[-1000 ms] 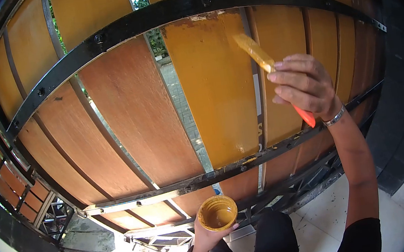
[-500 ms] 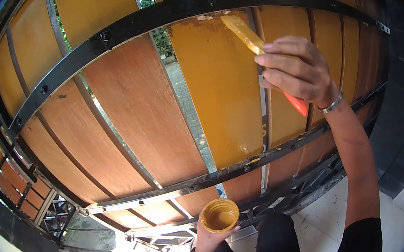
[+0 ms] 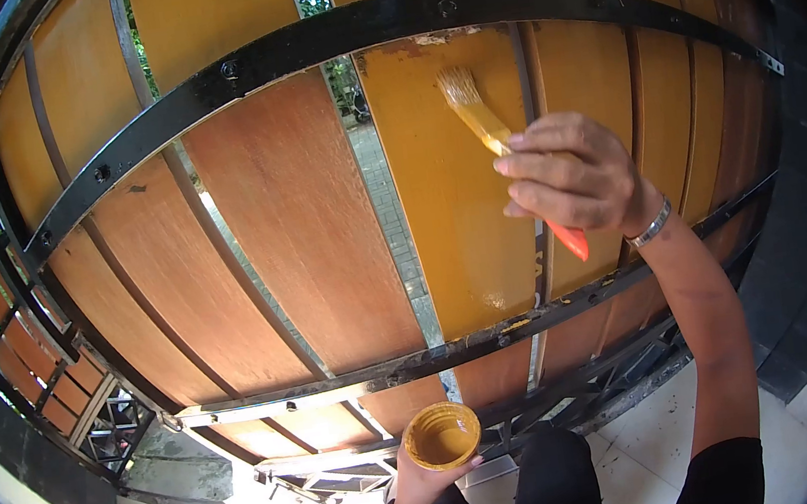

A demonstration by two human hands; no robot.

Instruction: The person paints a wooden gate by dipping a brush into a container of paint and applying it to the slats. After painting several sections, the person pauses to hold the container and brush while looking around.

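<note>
My right hand point(image 3: 577, 175) is closed round a paintbrush point(image 3: 480, 122) with a red handle end, its bristles up against a yellow-painted wooden slat point(image 3: 462, 235) of a gate. Reddish patches and a pale strip show at the top of that slat, under the black metal bar point(image 3: 336, 33). Low in the view, my left hand point(image 3: 422, 483) grips a cup of yellow-brown paint point(image 3: 443, 435), with paint smeared over its rim. The slat to the left point(image 3: 304, 224) is bare reddish wood.
A lower black rail point(image 3: 417, 363) with yellow smears crosses the gate. Slats above the upper bar and to the right are yellow. Through the gaps show paving and greenery. At left stands a smaller black-framed panel point(image 3: 11, 340). Pale floor tiles point(image 3: 648, 434) lie below.
My right hand has brought the brush down and slightly left, from the slat's top edge to lower on its face. The view has shifted a little; the cup stays in my left hand.
</note>
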